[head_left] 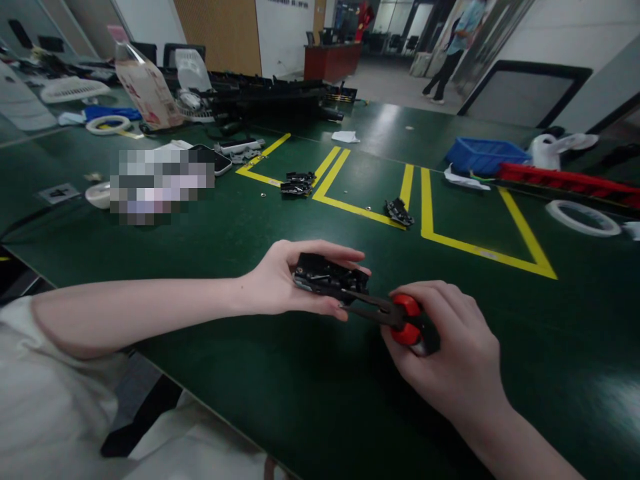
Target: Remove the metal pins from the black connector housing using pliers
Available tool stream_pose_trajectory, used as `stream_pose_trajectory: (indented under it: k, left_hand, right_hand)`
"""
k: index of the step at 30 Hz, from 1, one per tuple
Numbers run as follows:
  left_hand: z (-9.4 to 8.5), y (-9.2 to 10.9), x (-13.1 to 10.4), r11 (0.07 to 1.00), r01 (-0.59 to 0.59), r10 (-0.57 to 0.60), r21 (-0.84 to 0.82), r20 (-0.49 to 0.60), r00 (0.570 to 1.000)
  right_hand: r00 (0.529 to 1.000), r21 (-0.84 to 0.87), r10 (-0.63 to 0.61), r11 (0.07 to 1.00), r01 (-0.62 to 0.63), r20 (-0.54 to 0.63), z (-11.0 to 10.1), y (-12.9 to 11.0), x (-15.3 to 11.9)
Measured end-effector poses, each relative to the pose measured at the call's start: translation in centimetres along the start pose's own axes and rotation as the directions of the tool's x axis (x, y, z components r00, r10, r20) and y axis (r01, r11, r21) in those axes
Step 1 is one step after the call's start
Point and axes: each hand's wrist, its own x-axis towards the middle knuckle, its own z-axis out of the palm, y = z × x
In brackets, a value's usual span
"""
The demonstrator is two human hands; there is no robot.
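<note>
My left hand [285, 277] is closed around a small black mechanical part [325, 275], with fingers behind it and the thumb along its near side. In my right hand [450, 340] is a pair of needle-nose pliers [383, 312] with red handles. The slim jaws reach left to the near right edge of the black part; whether they grip a piece of it I cannot tell. Farther off, two similar black parts lie on the green table, one black assembly [299, 184] by the left yellow tape and another black assembly [399, 211] by the middle tape.
Yellow tape [480, 250] marks outlines on the green table [280, 413]. At the right are a blue basket [485, 155], a red rack [575, 188] and a white ring [583, 218]. A phone [213, 160] and a bottle [147, 87] stand left. A person [457, 47] is in the background.
</note>
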Motion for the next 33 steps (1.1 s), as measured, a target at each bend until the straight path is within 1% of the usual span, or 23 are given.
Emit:
stream_pose_trajectory:
  k: [2, 5, 9, 12, 14, 16, 21, 25, 29, 33]
  left_hand:
    - [0.10, 0.06, -0.06, 0.999, -0.047, 0.047, -0.028, -0.005, 0.999]
    - [0.14, 0.05, -0.09, 0.994, -0.099, 0.098, -0.044, -0.021, 0.995]
    - [0.23, 0.11, -0.20, 0.995, -0.084, 0.083, -0.061, -0.023, 0.996]
    - [0.54, 0.32, -0.35, 0.997, -0.061, 0.058, -0.046, -0.056, 0.997]
    - [0.79, 0.43, -0.47, 0.997, -0.071, 0.069, -0.024, -0.084, 0.994]
    - [0.97, 0.43, -0.56, 0.994, -0.105, 0.106, 0.016, -0.093, 0.990]
    - [0.91, 0.15, -0.71, 0.969, -0.208, 0.216, 0.134, -0.053, 0.975]
    - [0.86, 0.00, -0.72, 0.955, -0.270, 0.270, 0.127, 0.018, 0.963]
    - [0.89, -0.11, -0.67, 0.948, -0.301, 0.297, 0.100, 0.053, 0.953]
    - [0.77, -0.21, -0.61, 0.954, -0.282, 0.274, 0.101, 0.083, 0.958]
  right_hand:
    - [1.000, 0.019, -0.001, 1.000, 0.001, -0.020, -0.19, -0.12, 0.03]
    - [0.999, 0.060, 0.036, 0.998, -0.033, -0.038, -0.43, -0.16, 0.07]
    - [0.993, 0.107, 0.113, 0.988, -0.109, -0.033, -0.33, 0.04, 0.14]
    - [0.986, 0.139, 0.164, 0.977, -0.161, -0.012, -0.13, 0.14, 0.16]
    - [0.983, 0.154, 0.182, 0.971, -0.181, 0.004, -0.10, 0.15, 0.13]
    - [0.983, 0.157, 0.184, 0.971, -0.183, 0.006, -0.12, 0.15, 0.05]
    - [0.986, 0.132, 0.167, 0.978, -0.164, -0.010, -0.12, 0.17, -0.07]
    - [0.988, 0.134, 0.150, 0.980, -0.146, -0.023, -0.11, 0.02, -0.02]
    - [0.990, 0.130, 0.138, 0.983, -0.133, -0.032, -0.13, -0.10, -0.08]
    - [0.992, 0.125, 0.127, 0.984, -0.123, -0.021, 0.04, -0.02, -0.14]
